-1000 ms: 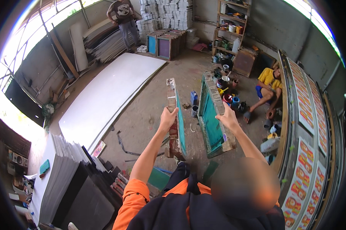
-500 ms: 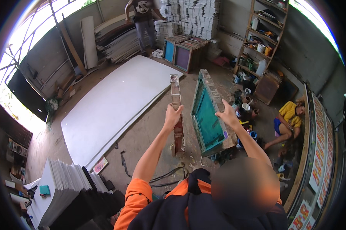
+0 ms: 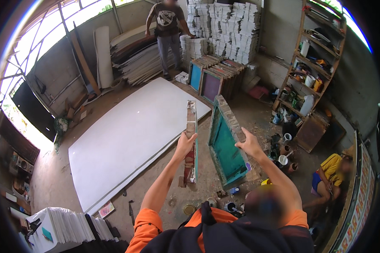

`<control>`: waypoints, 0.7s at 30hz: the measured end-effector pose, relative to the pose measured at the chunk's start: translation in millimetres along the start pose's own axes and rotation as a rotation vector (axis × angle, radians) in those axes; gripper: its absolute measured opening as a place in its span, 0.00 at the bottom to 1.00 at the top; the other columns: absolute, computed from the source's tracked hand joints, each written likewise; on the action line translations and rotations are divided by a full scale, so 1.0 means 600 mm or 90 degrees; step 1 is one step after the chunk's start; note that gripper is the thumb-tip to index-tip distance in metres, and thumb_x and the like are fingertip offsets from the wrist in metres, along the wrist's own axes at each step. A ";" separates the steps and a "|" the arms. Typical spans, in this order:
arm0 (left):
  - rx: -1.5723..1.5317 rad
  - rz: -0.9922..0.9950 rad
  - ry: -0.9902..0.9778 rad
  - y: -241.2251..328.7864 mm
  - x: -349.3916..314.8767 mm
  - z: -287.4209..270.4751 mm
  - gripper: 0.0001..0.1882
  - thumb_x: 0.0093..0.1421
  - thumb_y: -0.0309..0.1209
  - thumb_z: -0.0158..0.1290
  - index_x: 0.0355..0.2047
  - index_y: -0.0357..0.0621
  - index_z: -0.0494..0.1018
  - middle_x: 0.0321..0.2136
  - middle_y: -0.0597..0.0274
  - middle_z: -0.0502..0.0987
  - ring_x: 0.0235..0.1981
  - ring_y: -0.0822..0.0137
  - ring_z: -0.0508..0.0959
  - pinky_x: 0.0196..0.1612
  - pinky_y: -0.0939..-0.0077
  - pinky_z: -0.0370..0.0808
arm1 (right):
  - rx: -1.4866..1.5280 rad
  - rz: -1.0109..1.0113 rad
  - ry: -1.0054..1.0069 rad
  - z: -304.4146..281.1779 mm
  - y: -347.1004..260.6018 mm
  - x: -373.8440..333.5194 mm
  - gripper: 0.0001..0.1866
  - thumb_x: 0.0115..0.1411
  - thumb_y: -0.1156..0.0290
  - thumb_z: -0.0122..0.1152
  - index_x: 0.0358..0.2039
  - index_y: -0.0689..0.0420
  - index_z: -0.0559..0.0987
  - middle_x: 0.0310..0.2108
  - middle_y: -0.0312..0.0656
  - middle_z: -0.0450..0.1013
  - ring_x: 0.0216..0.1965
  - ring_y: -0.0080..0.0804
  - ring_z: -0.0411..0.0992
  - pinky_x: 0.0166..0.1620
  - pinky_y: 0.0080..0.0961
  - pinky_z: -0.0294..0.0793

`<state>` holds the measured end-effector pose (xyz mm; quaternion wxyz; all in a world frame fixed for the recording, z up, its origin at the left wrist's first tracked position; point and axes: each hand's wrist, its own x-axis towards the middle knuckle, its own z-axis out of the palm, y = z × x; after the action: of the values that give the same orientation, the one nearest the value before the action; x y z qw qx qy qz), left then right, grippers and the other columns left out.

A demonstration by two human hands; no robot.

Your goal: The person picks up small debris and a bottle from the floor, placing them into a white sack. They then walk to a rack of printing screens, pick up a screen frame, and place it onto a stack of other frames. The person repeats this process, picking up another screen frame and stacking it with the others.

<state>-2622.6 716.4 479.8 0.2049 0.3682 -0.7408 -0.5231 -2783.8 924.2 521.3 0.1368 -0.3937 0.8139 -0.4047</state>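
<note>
Two wooden screen-printing frames are held up in front of me, apart from each other. My left hand (image 3: 185, 144) grips the narrower-looking frame (image 3: 191, 118) by its side. That one is nearly edge-on, with worn brown and red wood and a thin teal strip along its right edge. In my right hand (image 3: 249, 143) is the other screen frame (image 3: 228, 143), tilted so that its teal mesh faces left. Its wood is weathered and paint-stained, with a purple spot near the lower corner. My right thumb lies over its thick outer edge; the other fingers are partly hidden.
A large white sheet (image 3: 131, 139) lies on the floor at left. More screen frames (image 3: 211, 86) lean below paper stacks (image 3: 223, 31). One person (image 3: 168, 25) stands there; another (image 3: 331, 175) sits at right, near paint pots (image 3: 284, 159) and a shelf (image 3: 312, 63).
My view has shifted, so the far wall and the standing person show more fully. The left frame has turned slightly, baring its teal edge. Both hands keep their holds.
</note>
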 end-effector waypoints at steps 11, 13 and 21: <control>-0.145 0.034 -0.054 0.080 0.381 0.100 0.24 0.55 0.47 0.44 0.32 0.32 0.62 0.22 0.62 0.68 0.22 0.74 0.67 0.26 0.79 0.66 | 0.020 0.020 0.065 -0.072 0.094 0.317 0.37 0.39 0.75 0.60 0.50 0.70 0.56 0.43 0.63 0.63 0.44 0.47 0.65 0.45 0.26 0.64; -0.121 0.046 -0.092 0.089 0.460 0.138 0.25 0.56 0.47 0.42 0.32 0.31 0.63 0.24 0.59 0.69 0.25 0.71 0.68 0.29 0.77 0.66 | 0.029 0.060 0.072 -0.086 0.126 0.373 0.37 0.39 0.75 0.60 0.51 0.70 0.56 0.43 0.62 0.64 0.44 0.46 0.66 0.45 0.26 0.64; -0.115 0.025 -0.157 0.062 0.805 0.298 0.26 0.55 0.45 0.42 0.38 0.28 0.63 0.35 0.47 0.70 0.39 0.60 0.69 0.43 0.72 0.63 | 0.056 0.163 0.077 -0.123 0.226 0.628 0.38 0.38 0.74 0.60 0.51 0.70 0.56 0.39 0.60 0.66 0.36 0.39 0.70 0.41 0.26 0.66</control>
<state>-3069.3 467.8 409.2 0.1550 0.2663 -0.7174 -0.6248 -3141.2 730.8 500.5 0.1556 -0.2552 0.8456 -0.4423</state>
